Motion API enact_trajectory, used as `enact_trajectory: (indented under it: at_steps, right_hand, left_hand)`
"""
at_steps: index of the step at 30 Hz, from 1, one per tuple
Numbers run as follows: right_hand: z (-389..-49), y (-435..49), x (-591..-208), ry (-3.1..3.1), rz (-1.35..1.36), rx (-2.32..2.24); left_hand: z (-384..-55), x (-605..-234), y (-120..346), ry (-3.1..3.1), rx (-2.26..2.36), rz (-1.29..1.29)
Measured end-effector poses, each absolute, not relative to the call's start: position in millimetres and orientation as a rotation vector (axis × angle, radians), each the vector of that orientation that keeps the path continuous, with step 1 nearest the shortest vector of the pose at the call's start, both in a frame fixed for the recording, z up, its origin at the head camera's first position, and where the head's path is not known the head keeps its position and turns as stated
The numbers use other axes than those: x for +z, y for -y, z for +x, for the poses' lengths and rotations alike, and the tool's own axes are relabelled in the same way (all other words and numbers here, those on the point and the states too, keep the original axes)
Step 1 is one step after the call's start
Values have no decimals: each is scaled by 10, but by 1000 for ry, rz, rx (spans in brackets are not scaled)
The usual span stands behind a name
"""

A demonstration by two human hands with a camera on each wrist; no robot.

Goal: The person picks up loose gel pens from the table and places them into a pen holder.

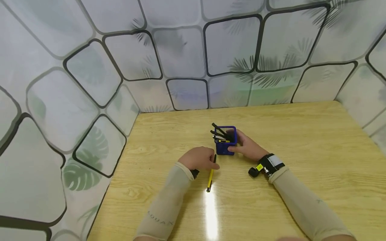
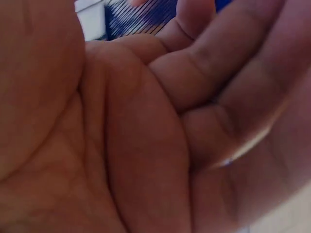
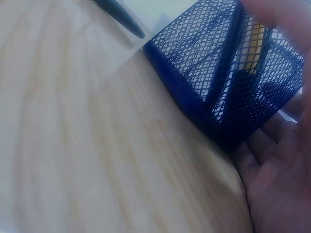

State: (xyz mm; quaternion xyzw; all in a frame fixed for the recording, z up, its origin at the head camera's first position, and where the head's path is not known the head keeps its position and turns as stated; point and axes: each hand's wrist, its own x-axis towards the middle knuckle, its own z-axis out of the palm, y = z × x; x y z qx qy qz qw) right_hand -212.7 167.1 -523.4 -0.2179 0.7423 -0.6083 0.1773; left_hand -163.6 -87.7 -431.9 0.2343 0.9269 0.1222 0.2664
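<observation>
My right hand (image 1: 245, 147) grips the blue mesh pen holder (image 1: 223, 149) from its right side, thumb on the near face and fingers behind. Several black, white and yellow pens (image 1: 221, 134) lean leftward inside it. Just left of and nearer than the holder, my left hand (image 1: 199, 158) pinches a yellow pen with black ends (image 1: 210, 179), its thumb crossing over the barrel. Curled fingers and palm of the left hand (image 2: 146, 131) fill the left wrist view, hiding that pen. In the right wrist view, a dark pen tip (image 3: 121, 18) points toward the holder's mesh (image 3: 194, 58).
The light wood table (image 1: 301, 144) extends under both arms to a patterned wall (image 1: 181, 53) at the back and left. A black wrist strap with a small camera (image 1: 254, 171) sits on the right wrist. Light reflects off the tabletop near the front.
</observation>
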Motion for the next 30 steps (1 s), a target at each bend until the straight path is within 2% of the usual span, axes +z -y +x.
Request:
enact_trajectory:
  at_steps: [10, 16, 25, 30]
  right_hand:
    - [-2126, -1675, -5220, -2106, -616, -1720]
    - [-2115, -1675, -5218, -2094, -605, -1729]
    - [-2121, -1666, -5225, -2126, -630, -1689]
    - [-2122, -1681, -5216, -2128, -617, -1691]
  left_hand:
    - [-1567, -4437, 743, -2477, 139, 477]
    - [-1599, -4458, 804, -2465, 178, 485]
    - [-1797, -4308, 1302, -2438, 637, 273]
    - [-1867, -4209, 1467, -2612, 840, 333]
